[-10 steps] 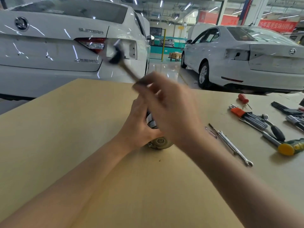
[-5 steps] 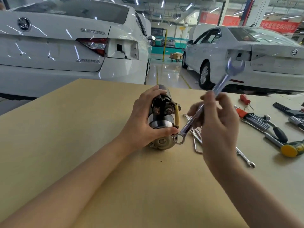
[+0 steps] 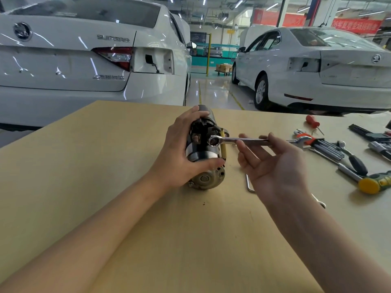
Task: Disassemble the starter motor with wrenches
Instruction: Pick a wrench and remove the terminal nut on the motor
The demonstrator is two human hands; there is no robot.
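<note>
Since half a second ago the wrench (image 3: pixel 239 140) has been swung down from a steep upright tilt to lie nearly level, its ring end now brought against the terminal area on the near-right side of the starter motor (image 3: pixel 204 149).

The motor is stood on end on the tan table (image 3: pixel 105 187), about mid-table, silver end cap nearest the camera. It is gripped round its dark body by the left hand (image 3: pixel 179 157), thumb across the near band, fingers wrapped over the far side.

The wrench shaft is held by the right hand (image 3: pixel 273 166), palm up, fingers loosely curled under and round it; the grip looks light, more a cradle than a clamp.

Judged as handled: the motor is probably heavy, rigid metal, smooth on its casing and apt to roll or twist under wrench torque; best held round the cylindrical body, as now, clear of the yellow-sleeved lead and studs.

Whether the ring is actually seated on a nut cannot be made out. The motor's far end is hidden by the left hand's fingers.

Further right lie a hex key set (image 3: pixel 323 144), a red screwdriver (image 3: pixel 312 121) and a yellow-ended mallet (image 3: pixel 374 183). Another wrench is partly covered by the right forearm.
</note>
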